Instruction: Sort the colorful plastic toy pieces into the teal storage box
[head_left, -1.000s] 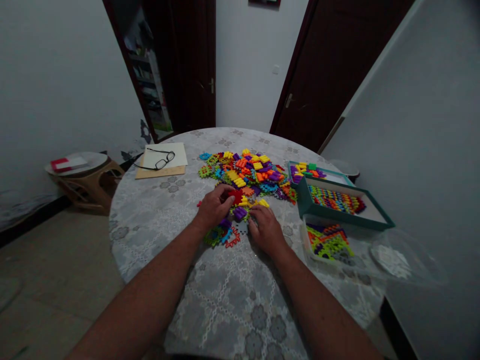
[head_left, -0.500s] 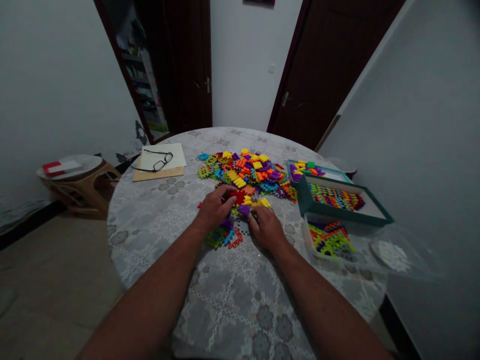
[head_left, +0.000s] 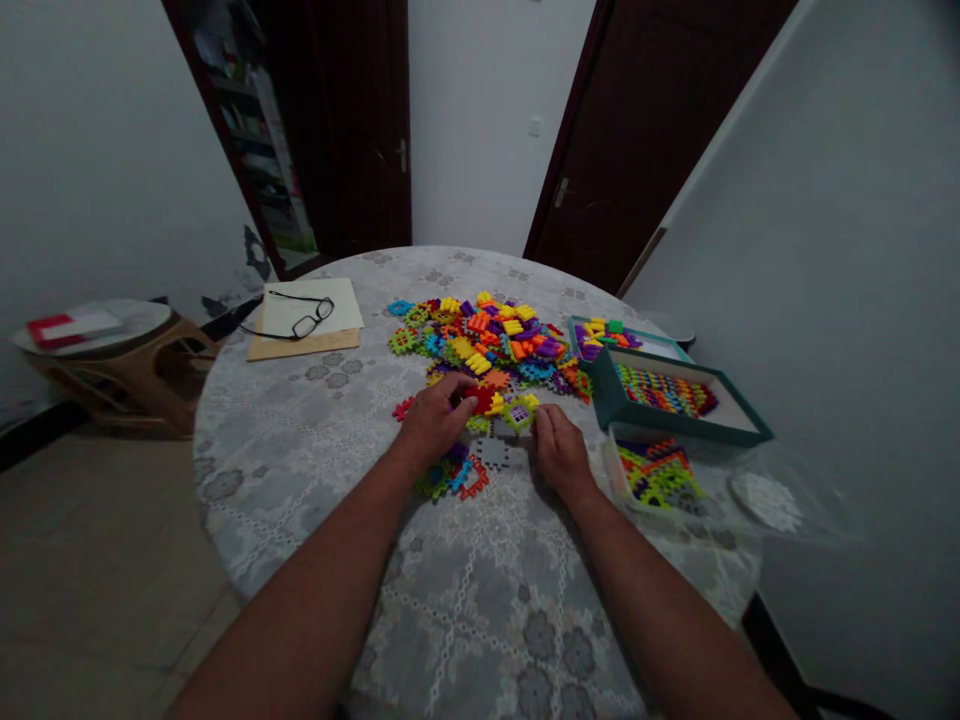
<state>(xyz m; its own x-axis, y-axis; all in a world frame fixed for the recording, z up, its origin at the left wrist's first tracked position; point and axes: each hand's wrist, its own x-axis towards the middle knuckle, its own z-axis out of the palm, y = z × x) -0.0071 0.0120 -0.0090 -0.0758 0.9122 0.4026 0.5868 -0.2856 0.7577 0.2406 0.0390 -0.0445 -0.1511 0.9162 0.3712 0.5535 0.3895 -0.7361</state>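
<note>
My left hand (head_left: 437, 418) is closed, with thumb and fingertips at the edge of a red toothed building piece (head_left: 481, 401). Between the thumb and fingers of my right hand (head_left: 561, 450) is a green toothed piece (head_left: 509, 416) with a purple window in its middle. Yellow ridged pieces lie close behind it. A flat grey toothed piece (head_left: 493, 454) rests on the tablecloth below the two hands. Beside my left wrist lie joined green, blue and orange toothed pieces (head_left: 473, 480). Part of the red piece is hidden by my left fingers.
A heap of mixed coloured pieces (head_left: 487, 335) covers the table beyond my hands. At the right stand a dark green box (head_left: 609, 395) of pieces and a clear plastic tub (head_left: 615, 472). Black glasses (head_left: 305, 325) rest on papers at the left.
My right hand has shifted slightly right, and the green piece with the purple window now shows in its fingers. The purple piece seen between the hands earlier is no longer visible there. The view has tilted slightly.
</note>
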